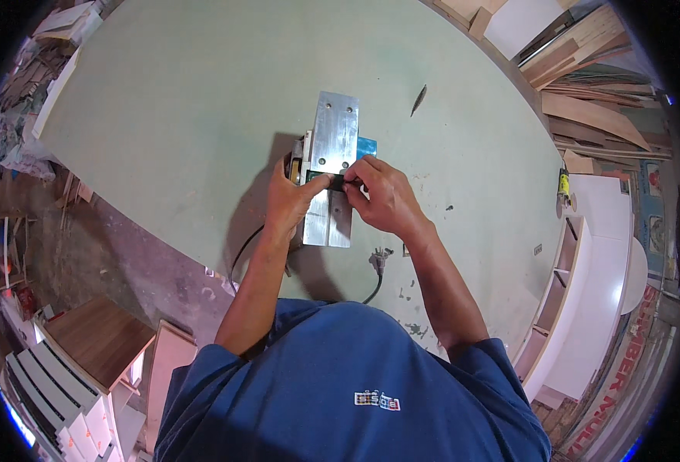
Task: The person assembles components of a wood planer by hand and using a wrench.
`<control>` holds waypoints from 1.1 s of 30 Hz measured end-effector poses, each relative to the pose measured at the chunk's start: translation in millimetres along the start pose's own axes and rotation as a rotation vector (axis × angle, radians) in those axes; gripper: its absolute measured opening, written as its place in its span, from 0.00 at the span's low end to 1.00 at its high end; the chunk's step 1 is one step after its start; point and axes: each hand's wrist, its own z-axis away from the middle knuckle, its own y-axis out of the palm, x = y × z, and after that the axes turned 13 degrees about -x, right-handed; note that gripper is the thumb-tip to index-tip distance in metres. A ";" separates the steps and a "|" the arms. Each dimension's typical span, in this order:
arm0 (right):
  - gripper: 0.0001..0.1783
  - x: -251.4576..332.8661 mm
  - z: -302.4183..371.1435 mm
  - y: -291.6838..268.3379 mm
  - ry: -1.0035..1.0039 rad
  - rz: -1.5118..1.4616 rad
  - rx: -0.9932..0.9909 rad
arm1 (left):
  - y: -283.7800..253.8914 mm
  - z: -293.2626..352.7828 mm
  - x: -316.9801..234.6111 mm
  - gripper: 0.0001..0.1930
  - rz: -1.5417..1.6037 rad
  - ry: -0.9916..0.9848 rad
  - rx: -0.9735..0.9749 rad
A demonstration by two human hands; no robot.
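Note:
An electric hand planer (335, 131) rests upside down on the pale green tabletop, its silver sole facing up. A blue part of its body (367, 146) shows at the right side. My left hand (288, 202) is closed around the planer's left side, its thumb laid at the dark cutter-drum gap (335, 183) between the two sole plates. From the right, my right hand (384, 192) has its fingers pinched together at the same gap. What those fingertips hold, if anything, is too small and covered to make out.
A black power cord runs below the planer, and its plug (379, 262) lies on the tabletop (178, 100). A dark thin scrap (418, 100) lies farther off. White cabinet parts (586, 285) stand at right, wood offcuts (586, 115) at far right, brown and white panels (97, 339) at lower left.

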 end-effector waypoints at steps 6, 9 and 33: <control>0.08 5.4 -4.6 -2.8 0.013 0.037 0.047 | -2.0 -5.0 6.8 0.42 -0.041 0.002 -0.012; 0.07 2.9 -5.7 -4.7 -0.033 0.031 0.070 | -0.3 -4.7 6.1 0.42 -0.083 0.023 -0.048; 0.06 3.1 -6.6 -0.8 -0.030 0.045 0.090 | 1.2 -2.5 -5.7 0.38 -0.072 0.015 -0.035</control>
